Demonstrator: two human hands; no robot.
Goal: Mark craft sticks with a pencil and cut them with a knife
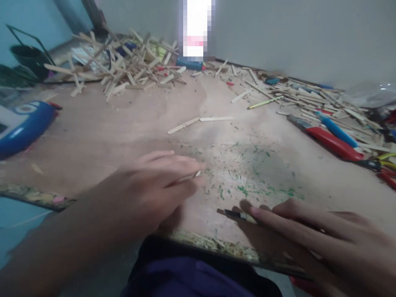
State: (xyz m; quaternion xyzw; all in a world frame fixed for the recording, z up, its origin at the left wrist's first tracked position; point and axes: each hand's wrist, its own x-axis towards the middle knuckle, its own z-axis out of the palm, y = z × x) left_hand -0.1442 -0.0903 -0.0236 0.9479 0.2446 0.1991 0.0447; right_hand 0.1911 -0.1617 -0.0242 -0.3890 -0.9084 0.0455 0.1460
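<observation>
My left hand [163, 177], slightly blurred, is above the tabletop left of centre. Its thumb and fingers pinch a thin wooden stick, and only the stick's pale end [198, 174] shows. At the lower right, my right hand [328, 235] is closed round a slim tool with a narrow dark tip [235, 214], which looks like a craft knife. That tip points left, close to the wood. Green shavings [244, 190] lie scattered between and beyond my hands. Two flat craft sticks, one slanted [184, 126] and one nearly level [216, 119], meet end to end farther back.
Crossed craft sticks [123, 70] are heaped at the back left, more sticks [321, 101] at the right. A red tool with a grey end [335, 143] lies beside a blue pen-shaped object [338, 130]. A blue-and-white object [34, 123] is at the left. The table's front edge [213, 243] is rough.
</observation>
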